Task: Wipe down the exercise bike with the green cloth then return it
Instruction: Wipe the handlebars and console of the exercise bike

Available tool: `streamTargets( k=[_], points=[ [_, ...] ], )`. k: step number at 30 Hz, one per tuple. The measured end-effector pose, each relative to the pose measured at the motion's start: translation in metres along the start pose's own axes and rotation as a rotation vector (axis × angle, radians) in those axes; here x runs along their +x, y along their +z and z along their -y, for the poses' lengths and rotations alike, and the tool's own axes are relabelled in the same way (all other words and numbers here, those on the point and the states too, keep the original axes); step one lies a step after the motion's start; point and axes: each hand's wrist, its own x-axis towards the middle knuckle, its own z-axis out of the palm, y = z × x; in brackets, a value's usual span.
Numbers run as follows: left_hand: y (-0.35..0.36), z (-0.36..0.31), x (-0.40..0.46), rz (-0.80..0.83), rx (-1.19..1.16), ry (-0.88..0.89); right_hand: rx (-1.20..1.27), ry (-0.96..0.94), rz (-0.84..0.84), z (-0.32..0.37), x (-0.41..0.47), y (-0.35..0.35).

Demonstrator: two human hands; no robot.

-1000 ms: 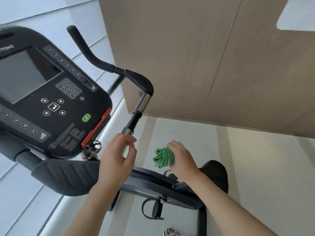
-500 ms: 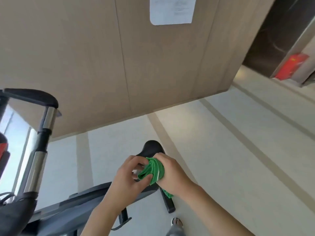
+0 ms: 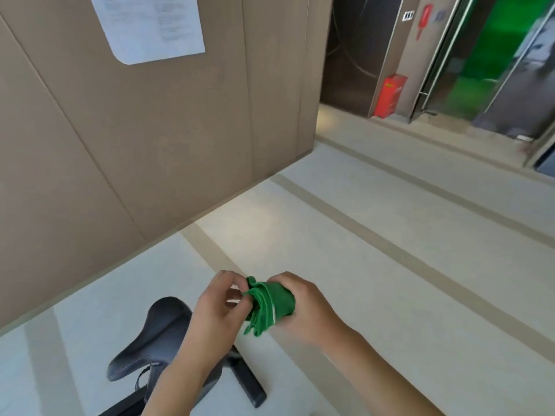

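- My right hand (image 3: pixel 303 307) holds the green cloth (image 3: pixel 268 306) bunched low in the middle of the frame, fingers curled round it in a closed grip.
- My left hand (image 3: pixel 217 304) pinches the cloth's near folds with thumb and fingertips; half a second ago both hands held it much the same way.
- Below my left forearm, at the lower left, sits the exercise bike's saddle (image 3: pixel 150 334), with a black base foot (image 3: pixel 247 382) angling out to the right on the floor (image 3: pixel 390 295).
- The handlebar post seen at the left edge earlier has left the view.
- Farther off, the tan wall (image 3: pixel 135 145) carries a white notice (image 3: pixel 150 25) at the upper left.
- At the upper right a red box (image 3: pixel 390 94) stands by a dark doorway, now closer to centre than before.
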Motion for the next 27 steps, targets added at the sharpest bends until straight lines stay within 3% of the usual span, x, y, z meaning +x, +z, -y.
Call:
streamTargets(
  k=[12,22,27],
  points=[
    [0.132,-0.069,0.119,0.0,-0.029,0.038,0.026,0.064,-0.056,-0.098,0.052,-0.153],
    [0.153,-0.074,0.193,-0.019,0.12,0.053,0.131,0.134,0.018,-0.135,0.098,-0.195],
    [0.153,-0.057,0.248,-0.053,0.123,0.047,0.135,0.19,-0.025,-0.143,0.141,-0.205]
  ],
)
